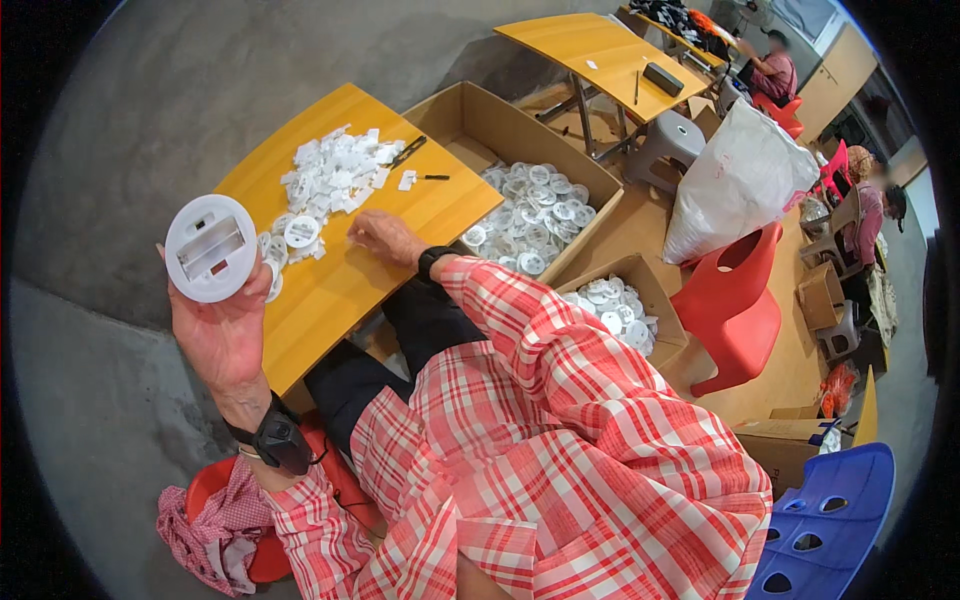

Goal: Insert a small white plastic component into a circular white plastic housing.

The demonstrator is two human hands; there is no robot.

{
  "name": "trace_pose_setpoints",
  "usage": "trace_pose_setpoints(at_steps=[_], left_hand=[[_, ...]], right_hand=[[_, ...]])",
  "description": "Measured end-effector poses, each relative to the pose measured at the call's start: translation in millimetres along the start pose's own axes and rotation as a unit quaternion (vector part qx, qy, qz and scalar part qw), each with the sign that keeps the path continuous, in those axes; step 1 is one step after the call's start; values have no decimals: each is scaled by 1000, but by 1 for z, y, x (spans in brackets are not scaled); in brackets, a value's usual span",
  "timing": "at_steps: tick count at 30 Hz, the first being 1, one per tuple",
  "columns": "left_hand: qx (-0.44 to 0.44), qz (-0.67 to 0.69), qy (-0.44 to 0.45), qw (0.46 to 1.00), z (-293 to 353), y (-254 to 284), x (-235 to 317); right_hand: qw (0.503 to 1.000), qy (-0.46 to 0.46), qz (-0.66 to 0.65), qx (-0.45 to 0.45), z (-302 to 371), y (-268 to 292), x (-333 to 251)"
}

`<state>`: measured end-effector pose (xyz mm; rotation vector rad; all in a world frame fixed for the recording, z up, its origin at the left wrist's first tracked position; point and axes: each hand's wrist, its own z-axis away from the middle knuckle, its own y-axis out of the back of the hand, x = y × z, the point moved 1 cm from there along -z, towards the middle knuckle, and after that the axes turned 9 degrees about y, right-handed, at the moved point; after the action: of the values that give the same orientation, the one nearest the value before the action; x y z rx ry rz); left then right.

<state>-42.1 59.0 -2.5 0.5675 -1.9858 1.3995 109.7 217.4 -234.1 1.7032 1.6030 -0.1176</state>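
Observation:
A round white plastic battery housing (pixel 211 248) is held up in my left hand (pixel 222 325), beyond the left edge of the yellow table (pixel 335 305). Its open battery compartment, with metal contacts, faces me. My right hand (pixel 388 238) rests low over the tabletop with its fingers curled; what they hold, if anything, is hidden. Just beyond it lies a heap of small white plastic pieces (pixel 335 170). Between my hands, other round white housings (pixel 301 231) sit at the near end of that heap. A black-handled tool (pixel 434 177) lies by the heap.
A large carton (pixel 440 115) of round clear-and-white parts stands right of the table, with a smaller filled carton (pixel 668 300) nearer me. A red chair (pixel 735 310), a white sack (pixel 738 175) and a grey stool (pixel 668 150) stand farther right. Other people sit working in the background.

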Motion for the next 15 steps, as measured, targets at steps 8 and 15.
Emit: trace_pose_setpoints(at_steps=[8,15], left_hand=[[-16,8,21,1000,3,-18,7],[-26,-28,9,999,-9,-59,12]], right_hand=[[978,-36,-199,54,-82,71,-79],[958,144,-233,88,-119,175,-200]])
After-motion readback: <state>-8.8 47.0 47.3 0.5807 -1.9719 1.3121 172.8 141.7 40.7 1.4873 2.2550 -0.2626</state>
